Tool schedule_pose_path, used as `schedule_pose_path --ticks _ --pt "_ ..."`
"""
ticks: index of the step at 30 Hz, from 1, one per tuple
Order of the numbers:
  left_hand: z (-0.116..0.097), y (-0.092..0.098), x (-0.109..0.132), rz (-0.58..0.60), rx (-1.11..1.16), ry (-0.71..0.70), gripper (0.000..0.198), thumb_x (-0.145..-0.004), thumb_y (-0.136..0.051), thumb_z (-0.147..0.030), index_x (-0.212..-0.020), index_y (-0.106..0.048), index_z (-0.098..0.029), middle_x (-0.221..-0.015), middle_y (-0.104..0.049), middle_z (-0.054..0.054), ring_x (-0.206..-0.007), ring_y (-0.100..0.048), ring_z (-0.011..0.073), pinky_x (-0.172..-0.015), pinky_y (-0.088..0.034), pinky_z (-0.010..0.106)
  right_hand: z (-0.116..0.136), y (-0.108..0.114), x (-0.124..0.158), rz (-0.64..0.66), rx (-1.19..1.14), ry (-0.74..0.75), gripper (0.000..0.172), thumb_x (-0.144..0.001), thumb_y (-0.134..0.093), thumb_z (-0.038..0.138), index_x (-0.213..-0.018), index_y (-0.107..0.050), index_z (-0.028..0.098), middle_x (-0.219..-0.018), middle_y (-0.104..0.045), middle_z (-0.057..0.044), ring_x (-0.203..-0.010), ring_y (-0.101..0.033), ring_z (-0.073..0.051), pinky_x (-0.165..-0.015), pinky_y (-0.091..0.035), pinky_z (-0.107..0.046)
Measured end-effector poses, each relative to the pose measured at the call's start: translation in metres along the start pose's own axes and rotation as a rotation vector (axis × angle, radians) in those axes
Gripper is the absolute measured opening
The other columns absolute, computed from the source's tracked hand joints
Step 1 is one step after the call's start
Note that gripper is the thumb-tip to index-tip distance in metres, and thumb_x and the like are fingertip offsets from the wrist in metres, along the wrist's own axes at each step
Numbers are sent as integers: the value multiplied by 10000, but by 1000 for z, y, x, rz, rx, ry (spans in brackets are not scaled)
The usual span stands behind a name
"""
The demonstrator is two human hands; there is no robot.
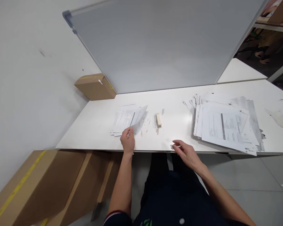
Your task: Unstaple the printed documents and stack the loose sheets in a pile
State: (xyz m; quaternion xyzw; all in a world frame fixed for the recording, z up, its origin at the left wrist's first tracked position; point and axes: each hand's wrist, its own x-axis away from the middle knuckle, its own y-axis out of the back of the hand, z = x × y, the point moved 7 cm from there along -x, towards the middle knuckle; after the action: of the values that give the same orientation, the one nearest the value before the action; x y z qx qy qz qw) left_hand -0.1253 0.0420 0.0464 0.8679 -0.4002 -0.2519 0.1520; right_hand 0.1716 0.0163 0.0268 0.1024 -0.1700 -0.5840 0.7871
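My left hand (128, 140) is closed in a pinch on the near edge of a printed paper sheet (138, 121), whose right side curls up off the table. Beneath it lies a small pile of printed papers (122, 121). My right hand (185, 152) hovers over the table's front edge with its fingers loosely bent and apart, nothing visible in them. Between the two hands, farther back, lies a small cream oblong object (158, 120), possibly a stapler. To the right of my right hand sits a larger, uneven stack of printed papers (226, 125).
A large whiteboard (160, 47) rises at the back of the white table (94, 131). One cardboard box (96, 86) stands at the table's back left corner. More cardboard boxes (49, 182) are on the floor at the left front. Shelving (273, 28) shows at the far right.
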Motion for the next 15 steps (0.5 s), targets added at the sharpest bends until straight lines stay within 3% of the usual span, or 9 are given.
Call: schedule_pose_path --ticks 3,7,11,15 --pt "-22 -7 43 113 117 5 231 -787 -484 -363 -859 -608 -181 -839 -622 40 -844 -555 165 -785 -430 283 -3 -32 -10 173 -324 -109 452 -824 -389 503 -1105 -499 167 -944 -617 -89 -708 -605 -153 -670 -497 -309" --pt "-50 -28 95 333 195 -101 185 -807 -471 -293 -873 -620 -203 -945 -620 55 -926 -556 169 -854 -429 315 -5 -52 -26 232 -592 -201 481 -829 -358 518 -1153 -443 174 -1093 -560 -122 -760 -617 -150 -692 -512 -312" --pt "-64 -53 117 644 212 -178 230 -778 -507 -279 -971 -615 -214 -1089 -583 74 -1050 -516 188 -921 -405 346 -2 -47 -35 127 -391 -77 351 -840 -368 402 -1095 -493 195 -1029 -597 -64 -892 -583 -179 -787 -478 -348" --pt "-53 -69 101 741 337 55 335 -789 -494 -354 -1076 -530 -184 -1092 -570 88 -976 -555 177 -859 -444 331 13 -44 -31 43 -35 144 371 -850 -334 284 -1199 -441 221 -1147 -548 -60 -1045 -507 -205 -917 -385 -397"
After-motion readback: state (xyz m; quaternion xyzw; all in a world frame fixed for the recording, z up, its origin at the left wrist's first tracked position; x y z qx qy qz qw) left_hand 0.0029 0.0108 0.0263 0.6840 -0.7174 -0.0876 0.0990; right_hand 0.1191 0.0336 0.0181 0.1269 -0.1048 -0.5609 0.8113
